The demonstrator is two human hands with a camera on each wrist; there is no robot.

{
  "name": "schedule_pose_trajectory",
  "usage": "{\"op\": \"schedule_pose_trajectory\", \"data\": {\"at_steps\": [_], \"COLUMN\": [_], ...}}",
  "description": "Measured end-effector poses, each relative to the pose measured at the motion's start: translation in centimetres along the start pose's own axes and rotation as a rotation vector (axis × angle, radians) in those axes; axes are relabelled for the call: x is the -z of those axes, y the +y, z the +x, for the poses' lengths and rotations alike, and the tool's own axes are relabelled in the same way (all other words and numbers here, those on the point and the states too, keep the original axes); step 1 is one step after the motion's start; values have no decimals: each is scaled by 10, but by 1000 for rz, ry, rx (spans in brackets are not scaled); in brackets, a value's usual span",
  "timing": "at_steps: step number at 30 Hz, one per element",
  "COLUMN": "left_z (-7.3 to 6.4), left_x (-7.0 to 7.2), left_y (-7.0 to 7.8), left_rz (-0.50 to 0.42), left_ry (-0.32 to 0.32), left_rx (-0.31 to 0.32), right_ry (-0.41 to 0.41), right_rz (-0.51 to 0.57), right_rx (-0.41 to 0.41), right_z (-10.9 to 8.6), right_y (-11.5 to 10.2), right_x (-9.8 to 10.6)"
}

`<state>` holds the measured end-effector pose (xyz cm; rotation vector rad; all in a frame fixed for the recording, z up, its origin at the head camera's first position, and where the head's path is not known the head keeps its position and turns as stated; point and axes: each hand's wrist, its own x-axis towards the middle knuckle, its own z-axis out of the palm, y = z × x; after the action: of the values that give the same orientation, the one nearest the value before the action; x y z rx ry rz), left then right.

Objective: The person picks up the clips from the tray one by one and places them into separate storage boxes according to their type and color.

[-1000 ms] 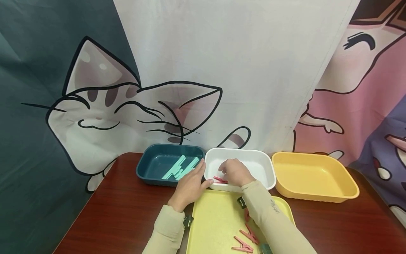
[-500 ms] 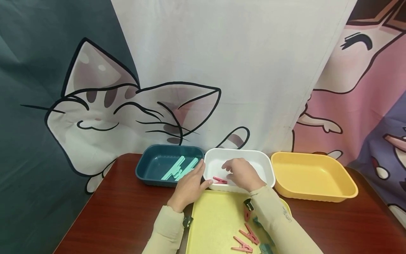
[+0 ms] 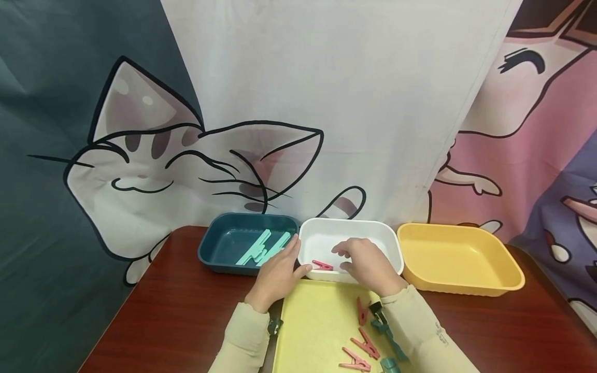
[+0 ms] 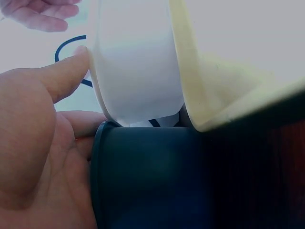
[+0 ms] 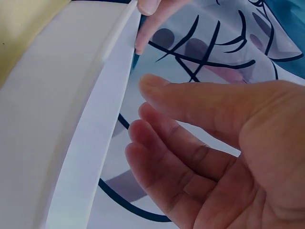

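My left hand rests across the neighbouring rims of the dark teal bin and the white bin. Its thumb lies at the white rim in the left wrist view. Over the white bin hovers my right hand, fingers loosely bent. Nothing shows between its thumb and fingertips in the right wrist view. One pink clothespin lies in the white bin's near left corner. Two mint-green bag clips lie in the teal bin.
In front, a yellow tray carries several pink clothespins and dark green clips, partly beneath the right forearm. A yellow-orange bin stands to the right. Behind the bins hangs a printed cloth.
My right hand has drawn back and to the right, away from the pink clothespin in the white bin. Dark green clips on the tray have come into sight. My left hand stays put.
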<state>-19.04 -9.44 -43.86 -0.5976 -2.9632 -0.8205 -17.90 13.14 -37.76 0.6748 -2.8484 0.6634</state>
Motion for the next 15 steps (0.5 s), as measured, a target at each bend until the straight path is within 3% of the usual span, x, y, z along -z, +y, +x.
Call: {"op": "schedule_pose_trajectory", "data": {"at_steps": [15], "left_z": [0], "left_x": [-1], "left_y": [0], "left_rz": [-2], "left_ry": [11], "left_rx": [-15], "right_ry": [24], "right_rz": [42], "right_rx": [3], "right_z": [-29], "right_y": [1], "right_x": [10]}}
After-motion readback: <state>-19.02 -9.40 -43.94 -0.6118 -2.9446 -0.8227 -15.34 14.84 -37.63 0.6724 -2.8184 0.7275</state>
